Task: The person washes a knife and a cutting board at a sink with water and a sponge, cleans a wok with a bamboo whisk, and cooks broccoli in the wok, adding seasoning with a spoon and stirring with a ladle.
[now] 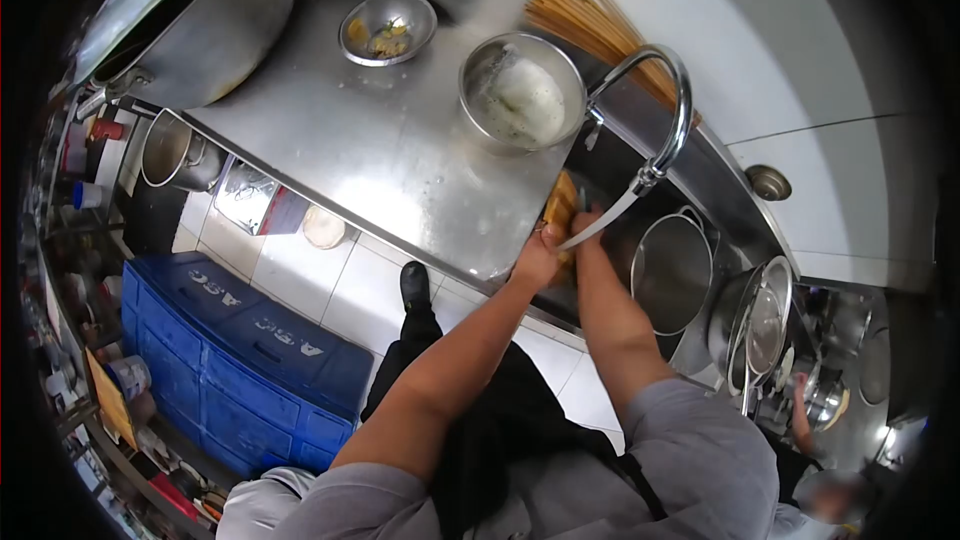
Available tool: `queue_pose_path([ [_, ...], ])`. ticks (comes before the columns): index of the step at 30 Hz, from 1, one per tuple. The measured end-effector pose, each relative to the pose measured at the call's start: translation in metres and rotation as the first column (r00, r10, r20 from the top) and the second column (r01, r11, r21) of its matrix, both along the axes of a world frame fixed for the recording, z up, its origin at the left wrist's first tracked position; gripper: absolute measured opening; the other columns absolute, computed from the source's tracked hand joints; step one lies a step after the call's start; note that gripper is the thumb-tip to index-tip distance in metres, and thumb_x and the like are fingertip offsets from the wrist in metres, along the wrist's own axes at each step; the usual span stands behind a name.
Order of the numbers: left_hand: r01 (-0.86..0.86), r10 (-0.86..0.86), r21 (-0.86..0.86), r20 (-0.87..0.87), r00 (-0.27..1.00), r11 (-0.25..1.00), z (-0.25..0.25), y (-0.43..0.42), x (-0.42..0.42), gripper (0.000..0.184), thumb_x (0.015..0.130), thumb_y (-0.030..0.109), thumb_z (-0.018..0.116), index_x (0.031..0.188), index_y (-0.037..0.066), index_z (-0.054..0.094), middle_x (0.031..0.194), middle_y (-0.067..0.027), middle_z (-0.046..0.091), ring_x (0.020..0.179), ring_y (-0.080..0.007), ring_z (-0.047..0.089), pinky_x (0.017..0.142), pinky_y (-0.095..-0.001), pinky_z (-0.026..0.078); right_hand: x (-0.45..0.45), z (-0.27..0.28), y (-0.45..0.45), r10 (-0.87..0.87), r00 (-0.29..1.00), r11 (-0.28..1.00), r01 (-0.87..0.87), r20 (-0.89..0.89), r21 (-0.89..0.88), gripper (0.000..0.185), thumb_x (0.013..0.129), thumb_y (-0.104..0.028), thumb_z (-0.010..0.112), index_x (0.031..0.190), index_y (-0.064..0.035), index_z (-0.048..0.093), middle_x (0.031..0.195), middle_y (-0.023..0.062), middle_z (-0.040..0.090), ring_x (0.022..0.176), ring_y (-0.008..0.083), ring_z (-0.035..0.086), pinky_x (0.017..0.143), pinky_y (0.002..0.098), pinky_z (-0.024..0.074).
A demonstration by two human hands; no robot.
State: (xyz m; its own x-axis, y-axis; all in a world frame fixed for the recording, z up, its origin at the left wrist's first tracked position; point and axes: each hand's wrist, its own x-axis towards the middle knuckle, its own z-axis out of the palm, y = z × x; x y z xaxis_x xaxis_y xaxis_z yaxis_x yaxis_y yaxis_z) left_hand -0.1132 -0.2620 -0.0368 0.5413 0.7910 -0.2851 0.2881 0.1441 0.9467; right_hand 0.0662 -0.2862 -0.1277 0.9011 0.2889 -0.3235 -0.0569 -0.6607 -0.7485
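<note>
Over the sink (625, 165), both hands are close together in the stream of water (605, 225) from the curved tap (688, 90). My left hand (540, 252) is closed around the lower end of a long yellow-orange piece (562, 198), whose kind I cannot make out. Right beside it, my right hand (588, 226) has its fingers curled in. A small dark greyish thing shows at those fingers, too unclear to name. Left of the tap, a metal bowl (523, 92) on the counter contains foamy, pale liquid.
A smaller bowl (388, 28) with yellowish scraps stands on the steel counter (330, 90). At the sink's right are a deep pot (672, 275) and strainers (765, 330). Wooden sticks (600, 25) lie behind the tap. A large pot (215, 30) and blue crates (240, 370) are at left.
</note>
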Motion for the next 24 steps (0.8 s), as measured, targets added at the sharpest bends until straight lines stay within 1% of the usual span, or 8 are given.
queue_pose_path([
  [1,0.001,-0.001,-0.001,0.011,1.0,1.0,-0.006,0.0,0.003,0.05,0.101,0.037,0.029,0.112,-0.005,0.055,0.112,-0.0353,0.055,0.109,-0.0513,0.049,0.096,-0.0502,0.039,-0.013,0.021,-0.002,0.16,0.976,0.974,-0.132,0.149,-0.182,0.059,0.073,0.002,0.043,0.132,-0.0005,0.05,0.126,0.0245,0.056,0.117,0.0348,0.055,0.1,0.0339,0.0411],
  [5,0.113,-0.11,0.024,-0.106,0.988,0.993,-0.003,0.002,0.001,0.052,0.101,0.037,0.028,0.114,-0.005,0.055,0.113,-0.0352,0.055,0.11,-0.0511,0.049,0.096,-0.0508,0.039,-0.046,0.036,-0.014,0.261,0.894,0.96,-0.279,0.363,-0.003,0.057,0.076,0.002,0.047,0.132,-0.0068,0.054,0.127,0.0203,0.057,0.118,0.0312,0.054,0.102,0.0343,0.0389],
  [14,0.051,-0.061,-0.119,-0.081,0.995,0.992,0.009,0.003,-0.002,0.05,0.101,0.037,0.031,0.113,-0.004,0.055,0.109,-0.0328,0.058,0.107,-0.0494,0.052,0.092,-0.0503,0.041,-0.141,0.198,-0.021,0.386,0.922,0.921,-0.387,0.019,0.045,0.05,0.083,-0.006,0.061,0.132,-0.0017,0.051,0.131,0.0233,0.053,0.122,0.0323,0.051,0.101,0.035,0.039],
  [17,0.052,-0.068,-0.237,-0.059,0.996,0.97,0.014,0.005,-0.003,0.051,0.101,0.039,0.031,0.111,-0.005,0.056,0.108,-0.0325,0.058,0.107,-0.0487,0.053,0.092,-0.05,0.041,-0.117,0.137,-0.047,0.476,0.862,0.875,-0.444,0.178,-0.191,0.045,0.082,-0.011,0.063,0.125,0.0,0.054,0.125,0.0232,0.057,0.115,0.0343,0.056,0.096,0.0366,0.0428],
  [19,0.019,-0.019,0.021,-0.017,1.0,1.0,-0.025,-0.005,0.006,0.051,0.1,0.039,0.033,0.11,-0.004,0.056,0.108,-0.0327,0.058,0.107,-0.0488,0.052,0.092,-0.0501,0.041,-0.073,0.058,-0.059,0.321,0.941,0.895,-0.339,-0.108,-0.289,0.046,0.083,-0.021,0.063,0.126,-0.0066,0.054,0.125,0.0197,0.056,0.117,0.0351,0.054,0.096,0.0419,0.0445],
  [21,0.074,-0.071,0.046,-0.064,0.995,0.996,-0.037,-0.006,0.006,0.049,0.1,0.039,0.034,0.112,-0.003,0.055,0.108,-0.0325,0.058,0.107,-0.0494,0.051,0.092,-0.0507,0.041,-0.049,0.05,-0.043,0.518,0.838,0.616,-0.504,-0.169,-0.606,0.046,0.084,-0.026,0.062,0.126,-0.0081,0.055,0.128,0.0176,0.055,0.119,0.0343,0.052,0.097,0.0395,0.0446],
  [23,0.045,-0.039,-0.104,0.06,0.997,0.994,-0.036,-0.006,0.007,0.047,0.1,0.039,0.035,0.112,-0.002,0.055,0.107,-0.033,0.057,0.106,-0.0502,0.051,0.091,-0.0508,0.041,0.001,-0.059,-0.064,0.414,0.899,0.881,-0.356,0.143,-0.311,0.038,0.085,-0.017,0.061,0.119,-0.0001,0.06,0.108,0.0193,0.067,0.104,0.0333,0.064,0.085,0.0384,0.05],
  [24,0.07,-0.067,-0.151,0.026,0.997,0.986,-0.018,-0.003,0.004,0.046,0.1,0.038,0.035,0.111,-0.002,0.054,0.106,-0.0335,0.057,0.105,-0.0504,0.051,0.09,-0.0511,0.041,0.018,-0.058,-0.062,0.648,0.717,0.72,-0.467,0.257,-0.513,0.038,0.086,-0.016,0.058,0.12,0.0005,0.059,0.113,0.0196,0.065,0.105,0.033,0.063,0.086,0.0383,0.0503],
])
